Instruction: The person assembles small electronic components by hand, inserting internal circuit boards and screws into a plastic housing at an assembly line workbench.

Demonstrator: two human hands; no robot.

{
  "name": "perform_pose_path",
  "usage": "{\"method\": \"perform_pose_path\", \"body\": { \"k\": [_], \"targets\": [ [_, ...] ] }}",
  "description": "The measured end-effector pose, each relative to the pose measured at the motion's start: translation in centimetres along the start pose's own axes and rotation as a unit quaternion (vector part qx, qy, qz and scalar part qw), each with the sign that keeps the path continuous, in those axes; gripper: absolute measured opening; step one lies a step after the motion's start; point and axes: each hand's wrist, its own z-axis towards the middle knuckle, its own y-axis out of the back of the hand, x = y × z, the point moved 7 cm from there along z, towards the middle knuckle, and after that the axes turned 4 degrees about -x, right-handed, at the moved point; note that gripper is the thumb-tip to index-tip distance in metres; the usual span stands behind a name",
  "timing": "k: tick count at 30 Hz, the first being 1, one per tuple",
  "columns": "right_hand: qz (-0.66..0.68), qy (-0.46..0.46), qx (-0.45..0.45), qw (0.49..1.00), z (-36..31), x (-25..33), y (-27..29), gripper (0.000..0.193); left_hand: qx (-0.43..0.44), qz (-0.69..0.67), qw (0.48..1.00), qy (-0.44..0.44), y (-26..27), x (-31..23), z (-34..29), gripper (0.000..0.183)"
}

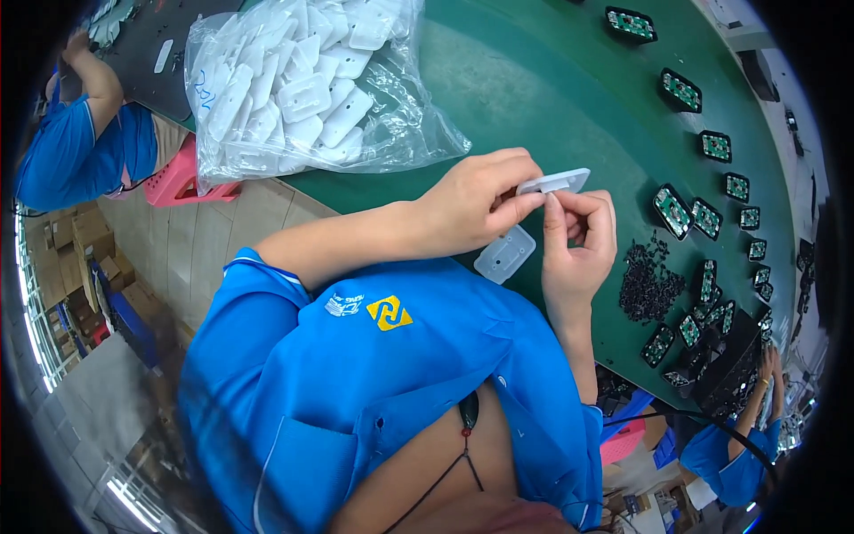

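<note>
Between my two hands is a white plastic cover, seen nearly edge-on and raised above the green table. My left hand pinches its left end between thumb and fingers. From the right, my right hand grips the cover's lower side with thumb and curled fingers; a small pale piece shows near the thumbs, too small to name. Another translucent white cover lies on the table just below my left hand, close to my shirt. A clear plastic bag full of similar white covers rests beyond my left forearm.
Black housings with green circuit boards stand in a curved line along the right side of the green table. A heap of small black parts lies right of my right hand. Co-workers in blue sit at far left and lower right.
</note>
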Motion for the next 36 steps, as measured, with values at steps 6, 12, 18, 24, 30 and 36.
{"method": "perform_pose_path", "body": {
  "k": [6,12,18,24,30,36],
  "targets": [
    [0.049,-0.054,-0.031,0.997,0.3,-1.5,2.0,0.042,0.047,-0.054,0.993,0.096,0.4,-0.1,0.3,0.011],
    [0.159,-0.189,0.116,0.962,0.6,-2.7,1.0,0.028,0.095,0.010,0.995,0.035,-0.4,-0.3,0.5,0.013],
    [0.250,-0.237,0.103,0.933,1.3,-2.7,1.2,0.022,0.088,-0.179,0.964,0.177,-0.8,0.6,0.7,0.012],
    [0.225,-0.309,0.133,0.914,2.9,-5.0,-0.6,0.028,-0.053,-0.215,0.961,0.166,1.2,3.2,2.7,0.010],
    [-0.090,0.157,0.023,0.983,16.4,-2.3,-3.6,0.041,-0.194,0.178,0.962,-0.075,4.5,5.0,5.4,0.007],
    [-0.212,0.366,0.002,0.906,26.3,-0.3,-13.5,0.040,-0.158,0.274,0.949,-0.009,2.6,4.8,6.4,0.008]
  ]
}}
